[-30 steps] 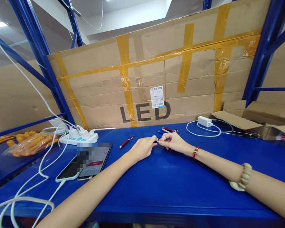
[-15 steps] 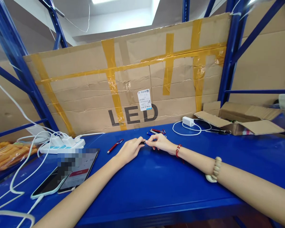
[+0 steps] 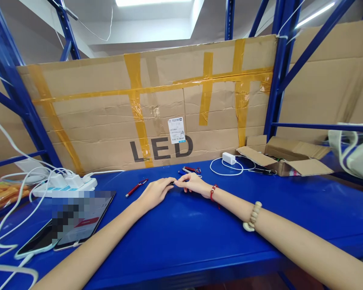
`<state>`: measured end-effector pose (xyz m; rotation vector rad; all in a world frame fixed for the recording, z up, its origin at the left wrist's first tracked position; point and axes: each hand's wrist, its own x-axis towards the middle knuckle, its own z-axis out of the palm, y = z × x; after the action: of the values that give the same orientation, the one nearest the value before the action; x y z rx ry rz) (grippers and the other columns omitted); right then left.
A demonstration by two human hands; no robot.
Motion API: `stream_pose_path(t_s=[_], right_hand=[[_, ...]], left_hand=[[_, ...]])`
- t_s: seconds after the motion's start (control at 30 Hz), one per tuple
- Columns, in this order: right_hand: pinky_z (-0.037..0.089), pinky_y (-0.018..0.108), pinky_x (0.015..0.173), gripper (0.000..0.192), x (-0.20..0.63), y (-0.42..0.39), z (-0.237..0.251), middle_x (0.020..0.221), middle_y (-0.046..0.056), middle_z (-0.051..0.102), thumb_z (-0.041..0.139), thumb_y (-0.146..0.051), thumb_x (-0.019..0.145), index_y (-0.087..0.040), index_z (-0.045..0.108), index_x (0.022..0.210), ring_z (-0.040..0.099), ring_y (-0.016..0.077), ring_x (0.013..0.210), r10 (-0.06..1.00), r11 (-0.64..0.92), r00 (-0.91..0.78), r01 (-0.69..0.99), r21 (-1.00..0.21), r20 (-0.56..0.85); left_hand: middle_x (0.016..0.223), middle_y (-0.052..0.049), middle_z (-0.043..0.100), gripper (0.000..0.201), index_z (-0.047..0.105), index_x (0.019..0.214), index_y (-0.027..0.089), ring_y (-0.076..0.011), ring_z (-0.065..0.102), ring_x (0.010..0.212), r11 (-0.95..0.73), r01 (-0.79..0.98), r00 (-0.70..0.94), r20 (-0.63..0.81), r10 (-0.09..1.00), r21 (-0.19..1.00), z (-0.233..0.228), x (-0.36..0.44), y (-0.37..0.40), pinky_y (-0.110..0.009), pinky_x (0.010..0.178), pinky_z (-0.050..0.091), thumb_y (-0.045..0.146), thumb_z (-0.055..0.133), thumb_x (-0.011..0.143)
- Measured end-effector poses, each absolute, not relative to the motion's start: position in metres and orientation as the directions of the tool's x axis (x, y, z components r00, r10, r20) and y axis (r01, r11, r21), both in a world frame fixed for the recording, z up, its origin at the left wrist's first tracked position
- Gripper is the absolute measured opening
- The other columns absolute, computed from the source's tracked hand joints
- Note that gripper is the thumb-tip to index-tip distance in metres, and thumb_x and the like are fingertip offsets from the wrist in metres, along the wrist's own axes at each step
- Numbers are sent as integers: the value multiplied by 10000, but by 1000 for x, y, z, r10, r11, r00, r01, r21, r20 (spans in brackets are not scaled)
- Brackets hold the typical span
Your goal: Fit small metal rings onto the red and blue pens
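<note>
Over the middle of the blue tabletop, my two hands meet fingertip to fingertip. My left hand (image 3: 157, 191) is closed on a small dark pen-like piece (image 3: 171, 183), mostly hidden by the fingers. From the right, my right hand (image 3: 193, 184) pinches at the end of the same piece with thumb and forefinger. Left of my left hand lies a red pen (image 3: 136, 187) with a silver end. Just behind my right hand is a small group of pens (image 3: 191, 169), red and blue, partly covered by the hand.
A white power strip (image 3: 87, 186) with plugs and cables stands at left, behind a phone (image 3: 33, 243) and a tablet (image 3: 104, 209). A white charger (image 3: 229, 158) with its cable and an open cardboard box (image 3: 308, 167) are at right. A large cardboard sheet (image 3: 103, 121) forms the back.
The whole view has shifted, so the scene sits further left. My hands stay together at the dark piece, and less of it shows between the fingers.
</note>
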<state>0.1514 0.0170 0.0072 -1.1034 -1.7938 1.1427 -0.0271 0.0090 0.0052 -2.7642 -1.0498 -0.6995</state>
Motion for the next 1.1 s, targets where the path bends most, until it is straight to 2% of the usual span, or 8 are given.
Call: stream_pose_path(t_s=[0.37,0.6,1.1], right_hand=[[273,171,420,411,151,18,5,475,-33,475,601,-539,584,-131,562,613,412,48,445,913,247,-391,308,-919,114],[276,173,417,415,150,20,3,530,-30,471,614,-542,563,-134,551,608,431,54,469,907,261,-403,305,-916,124],[255,180,428,423,150,16,7,480,-35,460,590,-548,594,-131,555,655,387,53,454,908,227,-411,332,-916,77]], left_hand=[[983,13,580,190,423,1032,243,-148,565,845,-704,709,632,399,664,48,7,-26,5,-231,692,420,246,326,869],[987,2,582,194,427,1037,234,-158,568,857,-697,717,629,403,665,30,6,-26,5,-240,685,421,254,330,870],[995,10,583,202,426,1047,237,-156,569,860,-690,724,629,393,671,19,7,-26,3,-240,680,424,266,322,875]])
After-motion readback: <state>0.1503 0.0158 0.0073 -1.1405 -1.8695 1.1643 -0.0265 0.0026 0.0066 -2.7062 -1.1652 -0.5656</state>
